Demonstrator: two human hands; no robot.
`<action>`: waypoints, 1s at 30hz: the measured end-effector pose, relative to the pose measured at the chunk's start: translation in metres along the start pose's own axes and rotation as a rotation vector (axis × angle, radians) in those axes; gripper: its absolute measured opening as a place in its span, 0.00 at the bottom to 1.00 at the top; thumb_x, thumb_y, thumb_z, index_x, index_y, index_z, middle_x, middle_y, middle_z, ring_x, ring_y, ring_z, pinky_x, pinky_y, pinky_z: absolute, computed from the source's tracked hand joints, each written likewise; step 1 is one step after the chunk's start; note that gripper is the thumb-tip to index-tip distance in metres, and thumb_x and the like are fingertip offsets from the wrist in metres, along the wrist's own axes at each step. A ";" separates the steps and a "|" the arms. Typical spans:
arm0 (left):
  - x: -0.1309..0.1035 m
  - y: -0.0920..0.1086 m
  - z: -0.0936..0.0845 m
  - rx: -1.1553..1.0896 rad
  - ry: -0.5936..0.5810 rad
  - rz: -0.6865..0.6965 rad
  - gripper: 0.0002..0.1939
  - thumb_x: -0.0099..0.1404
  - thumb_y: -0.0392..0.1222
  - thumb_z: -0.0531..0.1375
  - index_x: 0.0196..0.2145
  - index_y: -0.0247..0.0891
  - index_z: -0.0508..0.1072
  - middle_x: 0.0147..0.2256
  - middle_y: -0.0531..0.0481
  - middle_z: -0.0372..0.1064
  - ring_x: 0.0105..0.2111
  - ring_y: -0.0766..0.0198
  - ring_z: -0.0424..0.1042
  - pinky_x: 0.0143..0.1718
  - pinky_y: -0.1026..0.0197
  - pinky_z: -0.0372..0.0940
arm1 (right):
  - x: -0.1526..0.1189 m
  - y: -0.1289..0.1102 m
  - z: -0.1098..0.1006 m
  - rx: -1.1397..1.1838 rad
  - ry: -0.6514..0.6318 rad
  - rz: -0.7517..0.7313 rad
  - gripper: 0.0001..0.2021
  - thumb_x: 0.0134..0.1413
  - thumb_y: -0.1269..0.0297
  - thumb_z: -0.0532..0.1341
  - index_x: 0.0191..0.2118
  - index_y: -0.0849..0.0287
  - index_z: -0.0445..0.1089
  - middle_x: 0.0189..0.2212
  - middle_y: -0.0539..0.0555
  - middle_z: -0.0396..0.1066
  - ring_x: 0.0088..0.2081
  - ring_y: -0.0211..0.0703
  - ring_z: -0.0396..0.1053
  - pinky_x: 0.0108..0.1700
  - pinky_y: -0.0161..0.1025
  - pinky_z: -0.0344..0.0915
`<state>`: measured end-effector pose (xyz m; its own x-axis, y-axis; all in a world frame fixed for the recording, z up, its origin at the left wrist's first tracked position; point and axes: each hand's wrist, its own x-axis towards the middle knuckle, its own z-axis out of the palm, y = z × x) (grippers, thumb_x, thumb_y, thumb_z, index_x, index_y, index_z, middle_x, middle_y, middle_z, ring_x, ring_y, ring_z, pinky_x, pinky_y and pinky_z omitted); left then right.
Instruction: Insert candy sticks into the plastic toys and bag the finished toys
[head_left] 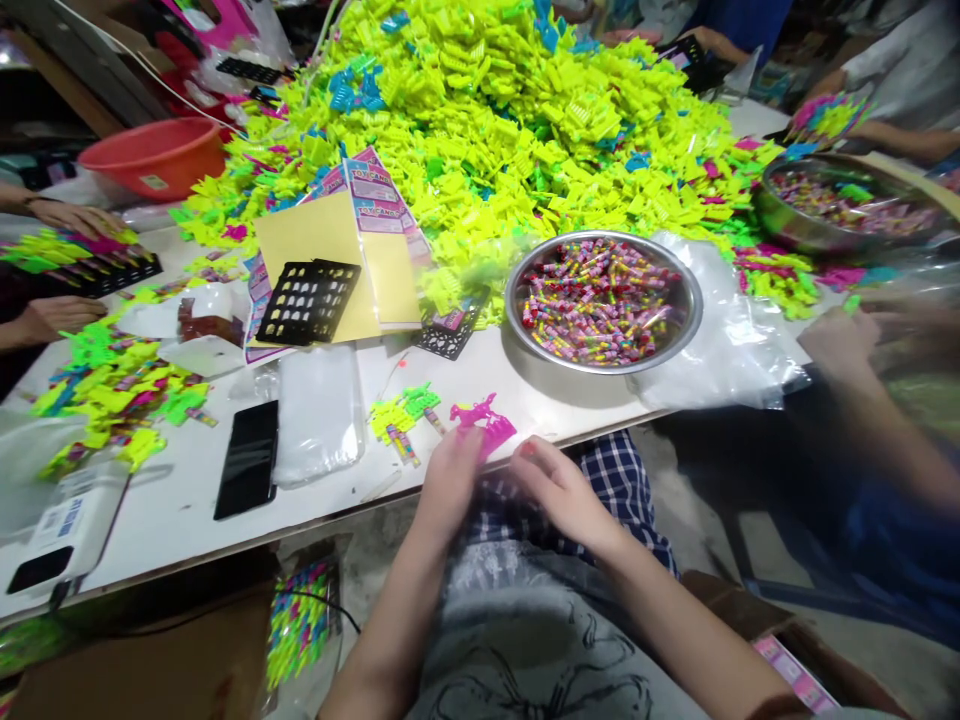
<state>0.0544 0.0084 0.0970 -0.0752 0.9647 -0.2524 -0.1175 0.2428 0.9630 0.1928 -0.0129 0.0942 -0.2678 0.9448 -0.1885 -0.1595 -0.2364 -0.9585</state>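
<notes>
Near the table's front edge, my left hand (452, 480) pinches a pink plastic toy piece (484, 420) with a jagged outline. My right hand (556, 487) is just to the right, its fingers curled together. A small red spot shows at those fingertips, but blur hides whether it is part of a held thing. Left of my hands, a yellow toy piece (390, 412) and a green toy piece (418, 400) lie on the white table, with candy tubes attached. A steel bowl (694, 325) full of small wrapped candy tubes (600, 300) stands beyond my right hand.
A big heap of yellow toy pieces (525, 130) covers the table's back. To the left are black trays (307, 300), a phone (246, 460), clear bags (319, 415) and finished-looking toys (112, 395). Co-workers' hands (67, 215) work at left and right (847, 345).
</notes>
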 end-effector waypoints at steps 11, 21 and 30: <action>-0.005 0.004 0.004 0.161 0.074 0.071 0.15 0.58 0.50 0.55 0.33 0.36 0.72 0.32 0.49 0.72 0.35 0.62 0.69 0.39 0.61 0.61 | 0.003 0.011 0.007 0.175 -0.019 0.102 0.14 0.48 0.52 0.59 0.36 0.57 0.62 0.18 0.43 0.55 0.19 0.31 0.52 0.20 0.28 0.49; -0.006 -0.003 0.012 0.089 0.075 0.047 0.15 0.57 0.52 0.56 0.32 0.35 0.71 0.31 0.49 0.71 0.35 0.60 0.69 0.40 0.59 0.62 | 0.005 0.015 0.010 0.132 0.141 0.038 0.13 0.47 0.52 0.60 0.34 0.57 0.68 0.24 0.48 0.66 0.23 0.34 0.61 0.26 0.32 0.59; -0.007 -0.005 0.022 0.009 0.020 0.035 0.15 0.57 0.52 0.56 0.32 0.36 0.70 0.30 0.49 0.70 0.34 0.61 0.69 0.39 0.60 0.62 | 0.001 0.005 0.005 -0.348 0.244 -0.314 0.11 0.56 0.62 0.54 0.39 0.55 0.73 0.35 0.54 0.73 0.38 0.45 0.69 0.41 0.40 0.64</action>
<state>0.0771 0.0026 0.0958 -0.0990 0.9704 -0.2202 -0.1057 0.2098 0.9720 0.1872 -0.0140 0.0905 -0.0224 0.9932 0.1144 0.1400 0.1164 -0.9833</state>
